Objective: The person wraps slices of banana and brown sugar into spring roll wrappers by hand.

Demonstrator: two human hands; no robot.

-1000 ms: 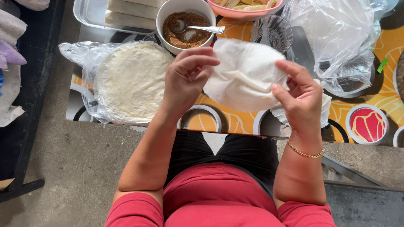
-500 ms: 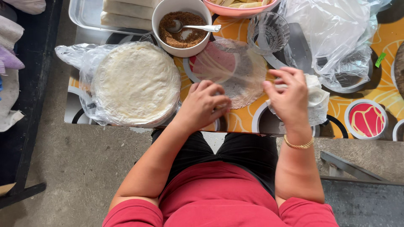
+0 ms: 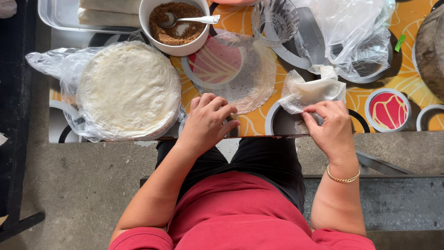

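nearest, the left hand (image 3: 207, 121) rests at the table (image 3: 259, 125) edge, fingers curled loosely, its grip holding nothing, fingertips by one thin wrapper (image 3: 240, 74) laid flat on the patterned top. the right hand (image 3: 330, 129) pinches a crumpled wrapper (image 3: 312, 91) between thumb and fingers (one gold bracelet (image 3: 343, 178) on that wrist). left of the hands lies one bagged stack (image 3: 127, 90) of round wrappers. farther off stand one white bowl (image 3: 175, 24) of brown filling with one spoon (image 3: 189, 20), one glass (image 3: 275, 21), one clear bag (image 3: 356, 32) and one tray (image 3: 88, 16).
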